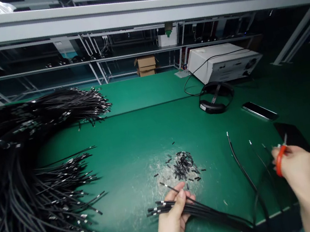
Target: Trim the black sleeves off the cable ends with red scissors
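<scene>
Barely legible markings: a pale label (203, 106) on the black headband device (213, 106) and small dark marks on the white metal box (225, 64), all too small to read.
Left hand (175, 213): reaches up from the bottom edge, thumb over fingers, clamped on a bunch of black cables (212, 212); one cable is splayed above the others, its tip pointing up and left.
Right hand (304, 169): at the right, knuckles up, slightly blurred, closed on orange-handled scissors (281, 161), a metal blade jutting upward.
Bunch position: tips left of the left hand, lengths trailing right toward the table's near edge.
Black clippings (184, 165): short, tube-like pieces heaped just beyond the left hand, a few scattered around.
Green tabletop (139, 130): smooth, with whitish scuffs and specks around the clippings.
Cable piles (19, 183): thick, glossy black strands at the left, many with silvery or white ends.
Loose cables (241, 165): thin and curved, between the hands.
Phone (260, 111): flat slab with a shiny rim, beyond the right hand.
Cardboard boxes (146, 65): brown, stacked in the background.
</scene>
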Demonstrator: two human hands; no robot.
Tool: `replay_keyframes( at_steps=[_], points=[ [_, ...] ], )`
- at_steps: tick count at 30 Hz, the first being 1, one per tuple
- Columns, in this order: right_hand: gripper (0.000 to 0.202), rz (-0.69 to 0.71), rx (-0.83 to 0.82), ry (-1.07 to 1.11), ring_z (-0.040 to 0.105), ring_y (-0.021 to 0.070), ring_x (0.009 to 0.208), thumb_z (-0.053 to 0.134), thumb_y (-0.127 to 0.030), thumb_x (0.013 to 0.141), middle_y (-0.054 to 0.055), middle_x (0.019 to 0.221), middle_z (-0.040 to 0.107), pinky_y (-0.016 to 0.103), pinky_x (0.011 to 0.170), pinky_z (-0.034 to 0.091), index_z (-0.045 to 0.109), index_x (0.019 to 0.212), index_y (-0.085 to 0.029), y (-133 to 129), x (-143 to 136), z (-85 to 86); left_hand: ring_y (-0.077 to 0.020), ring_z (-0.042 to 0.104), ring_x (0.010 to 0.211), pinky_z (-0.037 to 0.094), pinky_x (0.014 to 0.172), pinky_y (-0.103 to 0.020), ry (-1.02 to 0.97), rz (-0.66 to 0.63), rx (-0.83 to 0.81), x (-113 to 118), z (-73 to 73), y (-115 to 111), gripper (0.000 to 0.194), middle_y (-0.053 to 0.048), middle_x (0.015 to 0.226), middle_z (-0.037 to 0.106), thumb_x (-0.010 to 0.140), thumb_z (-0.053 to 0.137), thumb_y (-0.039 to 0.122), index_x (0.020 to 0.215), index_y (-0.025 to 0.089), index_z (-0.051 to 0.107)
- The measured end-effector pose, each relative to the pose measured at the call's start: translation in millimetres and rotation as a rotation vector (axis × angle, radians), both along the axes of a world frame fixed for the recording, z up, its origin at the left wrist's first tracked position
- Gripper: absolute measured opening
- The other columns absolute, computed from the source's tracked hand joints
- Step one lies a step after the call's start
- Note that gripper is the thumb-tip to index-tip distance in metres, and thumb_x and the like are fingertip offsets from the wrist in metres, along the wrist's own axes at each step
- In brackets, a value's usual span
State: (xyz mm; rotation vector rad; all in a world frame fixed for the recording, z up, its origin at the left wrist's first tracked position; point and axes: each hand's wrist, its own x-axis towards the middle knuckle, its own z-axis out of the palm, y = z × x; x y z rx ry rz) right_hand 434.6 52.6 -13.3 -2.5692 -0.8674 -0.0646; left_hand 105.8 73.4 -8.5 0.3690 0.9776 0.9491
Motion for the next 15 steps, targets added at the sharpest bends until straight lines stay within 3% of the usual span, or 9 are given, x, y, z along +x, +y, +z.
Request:
replay_keyframes(
  at_steps=[1, 3, 5, 7, 8, 11, 13, 15],
  points=[
    [0.034, -0.054, -0.132, -0.044, 0.046, 0.0202, 0.031, 0.054, -0.044, 0.073, 0.018, 0.053, 0.06, 0.032, 0.035, 0.029, 0.07, 0.079, -0.015, -3, 4, 2.2, -0.0193, 0.065, 0.074, 0.05, 0.074, -0.033, 0.019, 0.028, 0.003, 1, -2.2, 0, 0.032, -0.006, 0.073, 0.07, 0.07, 0.071, 0.028, 0.098, 0.015, 0.064],
    [0.044, -0.088, -0.196, -0.101, 0.047, 0.0226, 0.035, 0.05, -0.047, 0.076, 0.018, 0.054, 0.06, 0.034, 0.039, 0.031, 0.07, 0.092, -0.012, -4, -6, 10.2, -0.0179, 0.065, 0.066, 0.05, 0.068, -0.031, 0.074, 0.058, 0.016, 3, -4.5, 0, 0.028, -0.003, 0.067, 0.068, 0.07, 0.07, 0.032, 0.092, 0.016, 0.063],
    [0.052, -0.016, 0.033, -0.232, 0.052, 0.0251, 0.046, 0.046, -0.05, 0.08, 0.014, 0.053, 0.059, 0.036, 0.048, 0.037, 0.063, 0.11, -0.011, -1, -40, 21.5, -0.0165, 0.064, 0.061, 0.049, 0.062, -0.028, 0.136, 0.045, 0.049, 7, -2.2, 0, 0.026, -0.002, 0.063, 0.067, 0.073, 0.066, 0.037, 0.087, 0.015, 0.063],
    [0.045, 0.195, 0.328, -0.234, 0.057, 0.0248, 0.064, 0.047, -0.05, 0.081, 0.01, 0.062, 0.062, 0.036, 0.063, 0.041, 0.065, 0.105, -0.017, 7, -87, 33.0, -0.0155, 0.063, 0.059, 0.048, 0.059, -0.025, 0.194, 0.013, 0.09, 10, 3.2, 0, 0.027, -0.002, 0.061, 0.066, 0.075, 0.064, 0.038, 0.087, 0.015, 0.064],
    [0.041, 0.338, 0.39, -0.111, 0.058, 0.0231, 0.069, 0.047, -0.05, 0.081, 0.009, 0.068, 0.063, 0.033, 0.066, 0.043, 0.068, 0.098, -0.019, 13, -110, 37.6, -0.0152, 0.063, 0.058, 0.047, 0.058, -0.025, 0.217, -0.004, 0.107, 11, 6.0, -1, 0.028, -0.001, 0.06, 0.065, 0.075, 0.063, 0.039, 0.089, 0.015, 0.065],
    [0.039, 0.874, 0.18, 0.559, 0.053, 0.0133, 0.049, 0.048, -0.051, 0.081, 0.002, 0.06, 0.059, 0.021, 0.046, 0.04, 0.065, 0.092, -0.017, 34, -165, 43.5, -0.015, 0.062, 0.053, 0.046, 0.054, -0.024, 0.247, -0.065, 0.141, 13, 10.4, -1, 0.031, -0.002, 0.056, 0.065, 0.072, 0.065, 0.04, 0.087, 0.013, 0.067],
    [0.038, 0.998, 0.062, 0.887, 0.046, 0.0094, 0.037, 0.049, -0.052, 0.08, -0.002, 0.052, 0.054, 0.018, 0.035, 0.034, 0.061, 0.085, -0.016, 47, -183, 40.8, -0.0155, 0.062, 0.05, 0.047, 0.052, -0.024, 0.244, -0.1, 0.148, 11, 8.9, -1, 0.032, -0.002, 0.053, 0.065, 0.069, 0.068, 0.041, 0.084, 0.012, 0.068],
    [0.035, 0.979, 0.035, 1.017, 0.041, 0.0074, 0.032, 0.052, -0.051, 0.079, -0.005, 0.047, 0.049, 0.017, 0.03, 0.03, 0.057, 0.079, -0.017, 58, -188, 36.5, -0.0168, 0.063, 0.048, 0.048, 0.052, -0.026, 0.242, -0.127, 0.138, 9, 5.6, -2, 0.034, -0.003, 0.052, 0.065, 0.066, 0.071, 0.041, 0.082, 0.011, 0.069]
  ],
)
